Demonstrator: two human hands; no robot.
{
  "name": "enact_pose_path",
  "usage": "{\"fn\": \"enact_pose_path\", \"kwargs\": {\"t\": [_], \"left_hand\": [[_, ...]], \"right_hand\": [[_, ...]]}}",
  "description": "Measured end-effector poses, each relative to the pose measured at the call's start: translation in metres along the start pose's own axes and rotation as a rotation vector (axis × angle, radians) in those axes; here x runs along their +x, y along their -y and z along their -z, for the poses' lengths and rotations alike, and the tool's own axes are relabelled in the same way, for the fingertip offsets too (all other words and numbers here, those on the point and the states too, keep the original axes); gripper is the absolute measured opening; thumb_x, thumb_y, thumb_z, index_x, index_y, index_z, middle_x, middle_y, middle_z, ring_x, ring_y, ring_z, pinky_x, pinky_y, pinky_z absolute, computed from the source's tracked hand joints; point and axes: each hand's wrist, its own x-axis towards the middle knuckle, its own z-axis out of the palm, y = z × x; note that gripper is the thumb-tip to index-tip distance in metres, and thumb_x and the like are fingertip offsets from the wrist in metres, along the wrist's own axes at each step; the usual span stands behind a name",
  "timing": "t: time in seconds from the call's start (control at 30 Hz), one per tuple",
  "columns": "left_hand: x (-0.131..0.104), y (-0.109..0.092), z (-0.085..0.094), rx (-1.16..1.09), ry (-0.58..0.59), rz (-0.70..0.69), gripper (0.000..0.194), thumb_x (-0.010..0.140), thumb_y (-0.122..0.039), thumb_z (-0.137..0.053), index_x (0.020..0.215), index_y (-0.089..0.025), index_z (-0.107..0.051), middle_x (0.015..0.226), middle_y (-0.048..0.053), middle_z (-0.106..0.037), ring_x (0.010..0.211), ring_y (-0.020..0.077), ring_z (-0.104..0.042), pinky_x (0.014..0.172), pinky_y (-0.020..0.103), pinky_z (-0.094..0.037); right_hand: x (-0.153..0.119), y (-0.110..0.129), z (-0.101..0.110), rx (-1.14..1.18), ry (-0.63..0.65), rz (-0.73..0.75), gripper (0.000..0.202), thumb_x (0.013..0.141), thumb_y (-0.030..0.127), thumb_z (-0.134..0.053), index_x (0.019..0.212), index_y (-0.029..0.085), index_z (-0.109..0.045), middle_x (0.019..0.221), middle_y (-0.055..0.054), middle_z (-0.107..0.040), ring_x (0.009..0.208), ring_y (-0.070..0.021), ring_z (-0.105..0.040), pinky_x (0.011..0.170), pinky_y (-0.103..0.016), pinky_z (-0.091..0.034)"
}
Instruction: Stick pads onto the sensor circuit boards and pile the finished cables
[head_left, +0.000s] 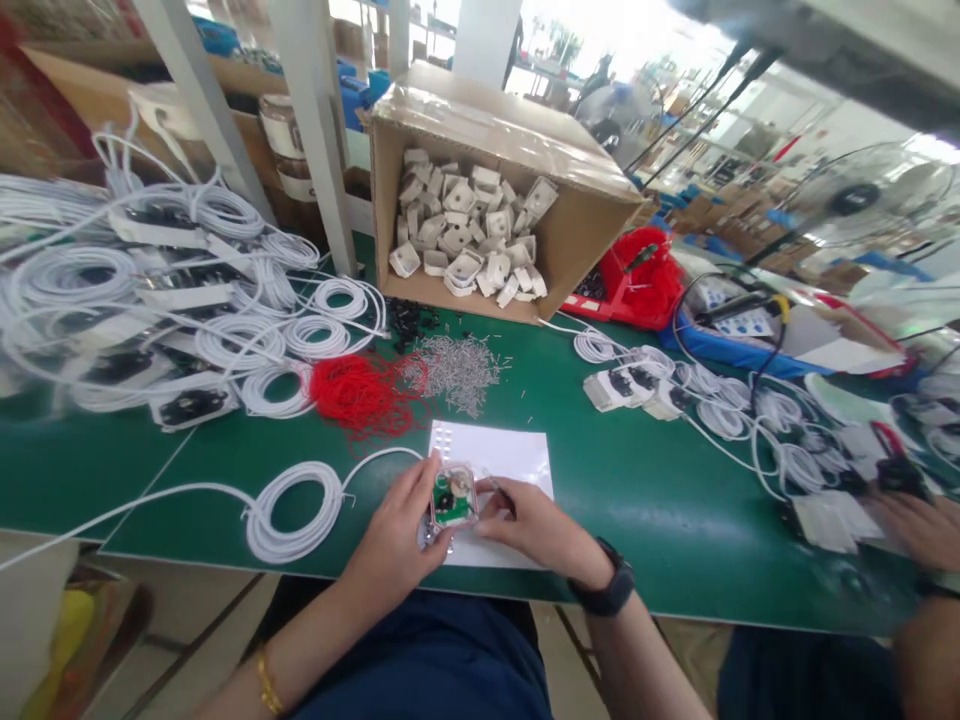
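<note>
My left hand is closed around the left side of a small square housing with a green circuit board inside. At its right edge my right hand has its fingers pinched together; a thin dark item shows among them, too small to name. Both hands are over a white sheet at the table's front edge. A white cable runs from a coil on the left toward the housing and passes behind my left hand. Small shiny bits, partly hidden, lie under the housing.
Beyond the sheet are a pile of screws, red rings and black parts. A cardboard box of white housings stands behind. Coiled cables heap up at left. A co-worker's hand is at right, near more cabled units.
</note>
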Motion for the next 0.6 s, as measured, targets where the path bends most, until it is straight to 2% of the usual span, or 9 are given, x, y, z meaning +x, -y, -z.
{"fn": "enact_pose_path", "kwargs": {"t": [0.07,0.13,0.17,0.23,0.3,0.4,0.5,0.6], "left_hand": [[0.0,0.0,-0.001,0.019,-0.002,-0.006,0.081,0.076,-0.014,-0.056,0.146,-0.02,-0.016,0.136,0.014,-0.044,0.124,0.0257,-0.045,0.104,0.039,-0.041],[0.0,-0.001,-0.001,0.029,-0.006,-0.014,0.082,0.074,-0.012,-0.056,0.146,-0.02,-0.016,0.135,0.013,-0.045,0.124,0.0258,-0.046,0.104,0.038,-0.042],[0.0,-0.001,-0.001,0.031,-0.007,-0.018,0.083,0.074,-0.012,-0.055,0.146,-0.02,-0.015,0.135,0.013,-0.045,0.124,0.0257,-0.046,0.104,0.038,-0.042],[0.001,-0.001,-0.001,0.037,-0.009,-0.024,0.084,0.074,-0.011,-0.055,0.146,-0.02,-0.014,0.135,0.013,-0.045,0.123,0.0253,-0.046,0.104,0.038,-0.042],[0.002,0.0,-0.001,0.045,0.0,-0.018,0.084,0.074,-0.01,-0.054,0.146,-0.021,-0.012,0.135,0.013,-0.045,0.123,0.0249,-0.047,0.103,0.038,-0.042],[0.003,-0.001,0.0,0.054,0.024,-0.005,0.085,0.074,-0.01,-0.054,0.147,-0.02,-0.011,0.135,0.013,-0.044,0.124,0.0252,-0.045,0.104,0.038,-0.041],[0.003,-0.003,0.002,0.047,0.048,-0.004,0.083,0.076,-0.012,-0.054,0.147,-0.019,-0.011,0.137,0.013,-0.042,0.126,0.0252,-0.043,0.106,0.038,-0.039],[0.003,-0.004,0.003,0.035,0.062,-0.007,0.081,0.078,-0.015,-0.054,0.147,-0.018,-0.01,0.138,0.014,-0.04,0.127,0.0259,-0.04,0.107,0.04,-0.037]], "right_hand": [[0.023,0.008,0.03,-0.138,-0.145,0.003,0.017,0.08,0.027,-0.06,0.091,0.016,-0.068,0.07,-0.002,-0.069,0.068,-0.0169,-0.061,0.065,-0.027,-0.044],[0.061,0.023,0.054,-0.262,-0.419,0.042,0.019,0.086,0.027,-0.052,0.086,0.015,-0.068,0.07,-0.003,-0.07,0.071,-0.0169,-0.063,0.069,-0.027,-0.046],[0.084,0.031,0.062,-0.341,-0.503,0.058,0.019,0.087,0.025,-0.051,0.088,0.016,-0.068,0.073,-0.003,-0.07,0.072,-0.0165,-0.063,0.071,-0.027,-0.046],[0.133,0.044,0.069,-0.414,-0.535,0.075,0.015,0.083,0.019,-0.056,0.091,0.017,-0.068,0.084,-0.004,-0.071,0.081,-0.0169,-0.064,0.078,-0.027,-0.046],[0.178,0.051,0.069,-0.463,-0.539,0.067,0.015,0.078,0.019,-0.063,0.093,0.018,-0.068,0.093,-0.007,-0.071,0.091,-0.02,-0.063,0.083,-0.03,-0.045],[0.223,0.052,0.063,-0.499,-0.519,0.027,0.014,0.07,0.017,-0.071,0.084,0.017,-0.067,0.093,-0.01,-0.069,0.095,-0.0241,-0.062,0.084,-0.033,-0.045],[0.24,0.05,0.062,-0.479,-0.509,0.002,0.009,0.069,0.012,-0.068,0.076,0.015,-0.063,0.091,-0.012,-0.067,0.095,-0.025,-0.061,0.083,-0.035,-0.044],[0.232,0.05,0.066,-0.401,-0.52,0.033,0.005,0.072,0.013,-0.063,0.072,0.015,-0.058,0.087,-0.01,-0.065,0.091,-0.0227,-0.059,0.081,-0.034,-0.044]]}}
